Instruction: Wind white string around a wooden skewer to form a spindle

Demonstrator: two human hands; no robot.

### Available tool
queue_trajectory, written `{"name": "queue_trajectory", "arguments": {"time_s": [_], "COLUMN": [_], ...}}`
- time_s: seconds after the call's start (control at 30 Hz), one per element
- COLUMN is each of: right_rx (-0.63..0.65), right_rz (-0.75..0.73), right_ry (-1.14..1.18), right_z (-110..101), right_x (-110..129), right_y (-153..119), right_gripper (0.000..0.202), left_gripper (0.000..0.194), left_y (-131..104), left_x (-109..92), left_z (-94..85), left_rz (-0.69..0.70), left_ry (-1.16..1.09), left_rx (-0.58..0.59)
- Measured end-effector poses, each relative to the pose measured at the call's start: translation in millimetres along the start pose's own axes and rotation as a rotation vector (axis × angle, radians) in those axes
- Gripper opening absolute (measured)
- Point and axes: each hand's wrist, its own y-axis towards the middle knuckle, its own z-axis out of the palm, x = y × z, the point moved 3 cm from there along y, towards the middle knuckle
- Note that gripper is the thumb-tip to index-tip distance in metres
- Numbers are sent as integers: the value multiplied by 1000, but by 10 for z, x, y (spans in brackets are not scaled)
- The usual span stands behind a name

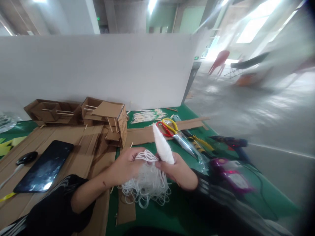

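A tangled bundle of thin white cord (pixel 147 190) hangs in loops below my two hands. My left hand (pixel 124 165) is closed on the upper strands, which loop over its fingers. A white tapered piece with a pointed tip (pixel 162 146) stands tilted upward in my right hand (pixel 183 172), which is wrapped round its wide lower end. It looks soft or fibrous; its exact kind I cannot make out. The cord's strands reach from my left hand to my right thumb, close to the base of the tapered piece. Both hands are over the green table (pixel 159 218).
Cardboard structures with thin sticks (pixel 115 121) stand at back left. A phone (pixel 44 166) and a black mouse-like object (pixel 27 158) lie on cardboard (pixel 81 154). Scissors (pixel 183 142), yellow-handled pliers (pixel 203 142), wrapped sticks (pixel 149 115) and a glue gun (pixel 233 142) lie beyond and to the right.
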Motion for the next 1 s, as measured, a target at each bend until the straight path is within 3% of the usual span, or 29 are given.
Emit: {"name": "queue_trajectory", "arguments": {"time_s": [0.2,0.33,0.43,0.53,0.77,0.83,0.93,1.0], "right_rx": [-42,-84,-104,-39,145,184,162,157], "right_rz": [-39,-103,-141,-181,-192,-151,-121,-126], "right_ry": [13,14,13,-11,-528,-590,-575,-525], "right_z": [0,-80,-168,-204,-160,-148,-113,-55], "right_x": [85,116,129,174,244,199,157,161], "right_y": [1,-55,-187,-377,-669,-665,-612,-567], "right_gripper": [34,40,47,52,29,27,29,31], "left_gripper": [27,24,35,41,29,29,42,49], "left_y": [-4,-39,-83,-113,-147,-162,-191,-215], "left_x": [41,-18,-93,-146,-243,-257,-253,-259], "left_z": [-37,-123,-216,-289,-259,-229,-191,-178], "left_rz": [-193,-151,-20,13,-18,-27,-54,-23], "left_ry": [-327,-481,-461,-463,-205,-140,-80,-6], "left_rx": [186,237,272,256,93,123,228,235]}}
